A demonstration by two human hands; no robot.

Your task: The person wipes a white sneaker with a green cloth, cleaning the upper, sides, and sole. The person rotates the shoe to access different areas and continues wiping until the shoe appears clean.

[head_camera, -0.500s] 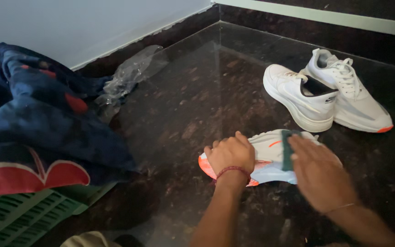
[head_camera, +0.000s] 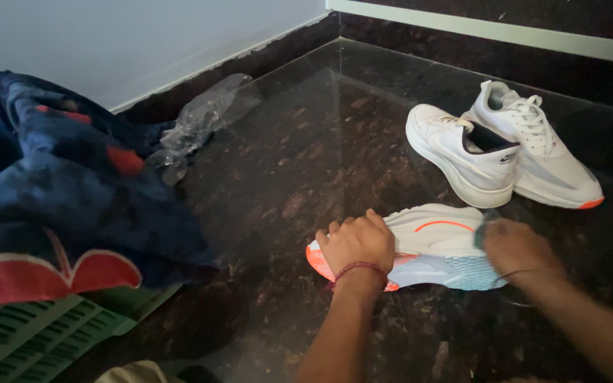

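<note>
Held item: white running shoe with orange toe and pale blue sole (head_camera: 431, 245), lying on its side on the dark polished stone floor (head_camera: 306, 163), sole toward the person.
Left hand: left hand (head_camera: 356, 245), red thread at the wrist, fingers curled down over the toe end, pressing the shoe to the floor.
Right hand: right hand (head_camera: 516, 248), closed over the heel end with a small dark item (head_camera: 482, 230) showing at the fingertips — a cloth or sponge, I cannot tell which; the hand is motion-blurred.
Risk, slip: the floor looks glossy; if the left hand's pressure eases, the shoe could skate sideways under the right hand's push.
Risk, collision: a wide stroke toward the far side could knock the pair just beyond.
Risk, grip: the dark item is pinched only at the fingertips and could drop out.
Nearby, far right: two white lace-up sneakers (head_camera: 501, 152), touching one another, near the held shoe but apart from it.
Nearby, left: dark blue patterned fabric with red shapes (head_camera: 58, 184), heaped over a green slatted plastic crate (head_camera: 30, 333).
Nearby, by the wall: crumpled clear plastic wrap (head_camera: 203, 117) against the pale wall's skirting.
Obstruction: nothing lies between the hands and the shoe — the pair behind is the closest crowding.
</note>
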